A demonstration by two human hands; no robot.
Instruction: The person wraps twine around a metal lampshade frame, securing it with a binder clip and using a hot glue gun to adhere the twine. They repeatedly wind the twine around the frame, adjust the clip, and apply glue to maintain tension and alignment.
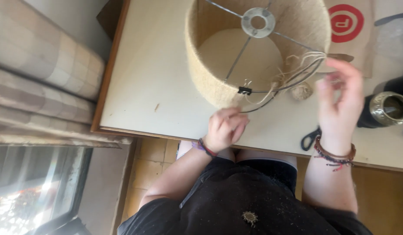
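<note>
Lampshade (210, 56) wrapped in pale jute twine, lying on its side on the white table (153, 87), open end toward the camera. Inside, a metal ring fitting (258, 21) with thin spokes to the rim. Black binder clip (244, 90) clamped on the lower wire rim, near the wrapped edge. Loose strands of twine (308, 58) hanging off the bare part of the rim at the right.

Left hand (224, 128) just below the lampshade, at its lower edge, fingers curled together; pinching something or not, cannot tell. Dark bracelet on that wrist. Right hand (338, 100) raised at the right of the lampshade, fingers spread and a little blurred, fingertips close to the loose strands; actual contact unclear. Beaded bracelets on that wrist.

Small ball of twine (301, 91) on the table between the lampshade and the right hand. Brown paper bag (362, 43) at the top right, flat, with a round red sign and a white letter in it. Dark bottle with an open metal neck (386, 109) at the far right edge. Black scissor handle (310, 138) near the table front, beside the right wrist. Checkered cushions (40, 74) at the left, beyond the table.
</note>
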